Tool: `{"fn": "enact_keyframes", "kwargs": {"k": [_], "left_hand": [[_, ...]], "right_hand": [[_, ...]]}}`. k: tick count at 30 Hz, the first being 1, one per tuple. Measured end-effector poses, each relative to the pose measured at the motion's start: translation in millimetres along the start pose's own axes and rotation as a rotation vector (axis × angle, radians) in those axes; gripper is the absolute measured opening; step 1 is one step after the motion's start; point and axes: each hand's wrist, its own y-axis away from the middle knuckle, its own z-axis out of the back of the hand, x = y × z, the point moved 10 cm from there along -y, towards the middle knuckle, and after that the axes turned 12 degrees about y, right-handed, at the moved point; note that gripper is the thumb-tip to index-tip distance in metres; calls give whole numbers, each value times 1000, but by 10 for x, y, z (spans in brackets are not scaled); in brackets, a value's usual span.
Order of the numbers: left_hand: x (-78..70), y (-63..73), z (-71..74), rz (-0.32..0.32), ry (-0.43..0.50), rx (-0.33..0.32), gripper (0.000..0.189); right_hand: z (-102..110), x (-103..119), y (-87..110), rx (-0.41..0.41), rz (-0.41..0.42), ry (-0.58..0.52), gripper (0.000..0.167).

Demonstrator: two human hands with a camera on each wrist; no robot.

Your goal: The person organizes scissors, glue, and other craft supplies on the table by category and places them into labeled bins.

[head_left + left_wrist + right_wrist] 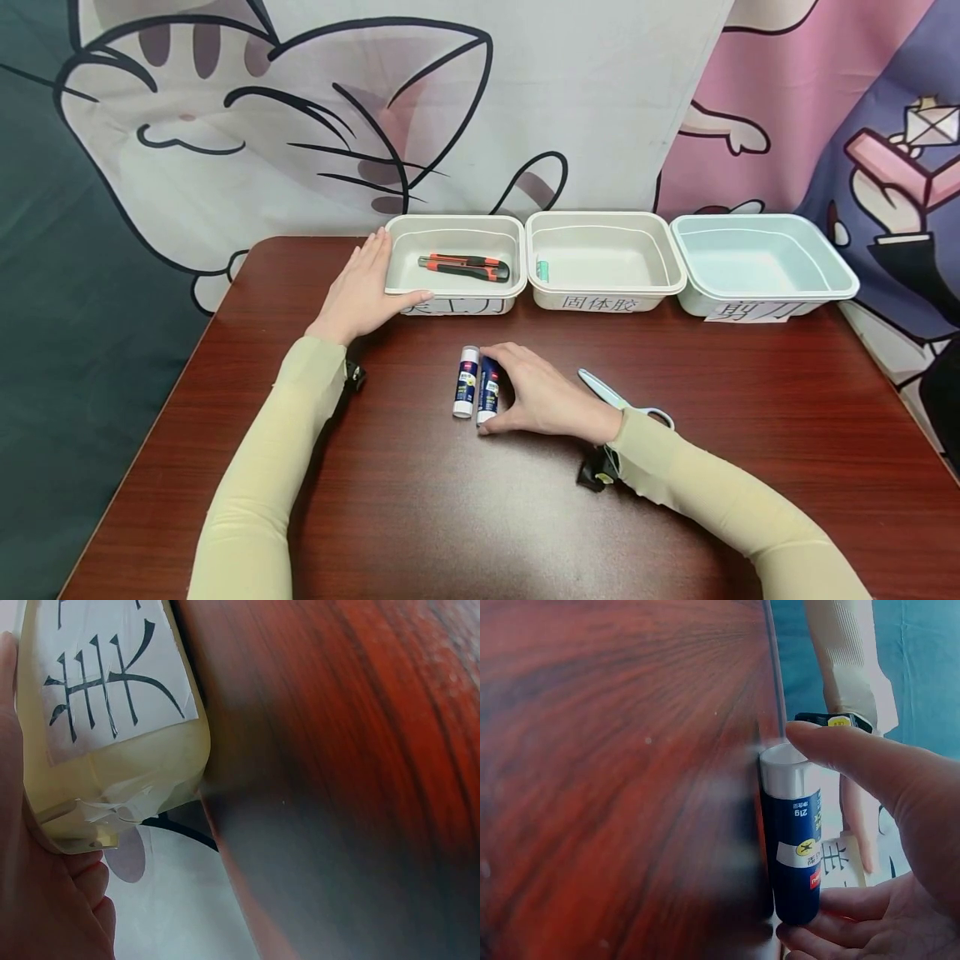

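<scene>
My left hand (pixel 360 287) rests against the left corner of a cream bin (pixel 517 258), fingers straight along its side and thumb across the front rim. Inside that bin lie orange-and-black utility knives (pixel 468 267). With my right hand (pixel 551 396) I span a blue glue stick (pixel 488 392) end to end, thumb at one end and fingertips at the other. In the right wrist view the thumb touches the white end of this glue stick (pixel 791 840). Another glue stick (pixel 466 383) with a white cap lies just left of it on the table.
Light-blue scissors (pixel 603 390) lie partly behind my right wrist. A middle cream bin (pixel 652 283) holds a small green item (pixel 542 271). At the right of the row stands a pale blue bin (pixel 765 287). Paper labels mark the bins' fronts. A printed cloth (pixel 600 100) hangs behind the table.
</scene>
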Motion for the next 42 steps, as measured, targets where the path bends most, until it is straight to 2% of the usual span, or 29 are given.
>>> {"fn": "enact_keyframes", "kwargs": {"k": [27,42], "left_hand": [[3,12,-8,-1,14,-4,124],[-8,-5,4,-8,18,-3,123]], "right_hand": [[-28,-49,17,19,-21,-20,102],[154,-138,36,-9,-20,-21,102]]}}
